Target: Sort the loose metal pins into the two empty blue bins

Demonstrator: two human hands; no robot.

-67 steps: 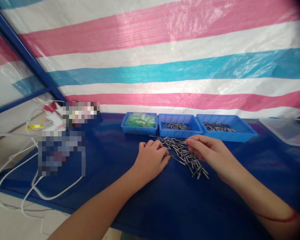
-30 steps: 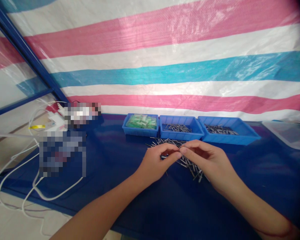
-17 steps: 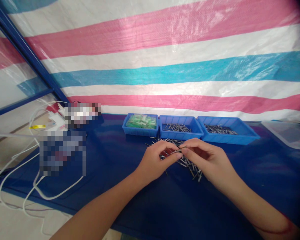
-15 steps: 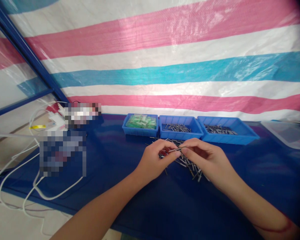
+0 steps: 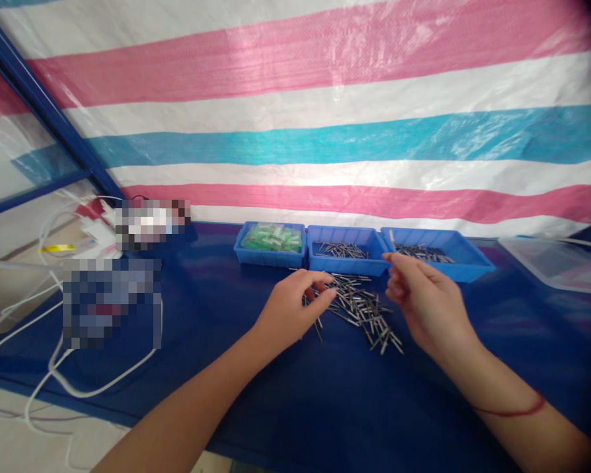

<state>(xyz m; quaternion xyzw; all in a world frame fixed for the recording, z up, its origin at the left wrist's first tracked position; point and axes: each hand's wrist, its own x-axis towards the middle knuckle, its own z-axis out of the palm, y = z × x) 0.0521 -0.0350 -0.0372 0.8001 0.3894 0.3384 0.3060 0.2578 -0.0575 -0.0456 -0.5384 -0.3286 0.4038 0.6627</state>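
Thin metal rods lie in a loose pile (image 5: 367, 305) on the dark blue table. My left hand (image 5: 298, 302) is over the pile's left side, thumb and fingertips apart with nothing visible between them. My right hand (image 5: 423, 299) is raised right of the pile, at the front of the right blue bin (image 5: 465, 263); its fingers pinch a small metal rod (image 5: 393, 242) that points upward. That bin and the middle blue bin (image 5: 347, 266) hold more rods. In the left blue bin (image 5: 270, 257) are green and clear pieces.
White cables (image 5: 103, 389) and pixelated objects (image 5: 113, 302) occupy the table's left side. A translucent plastic lid or tray (image 5: 546, 266) lies at the right. Behind the bins hangs a striped plastic sheet (image 5: 295, 144), beside a blue frame post (image 5: 44, 105).
My hands have separated. The right hand has moved up and right to the right bin with a rod, while the left stays near the pile with its fingertips now apart.
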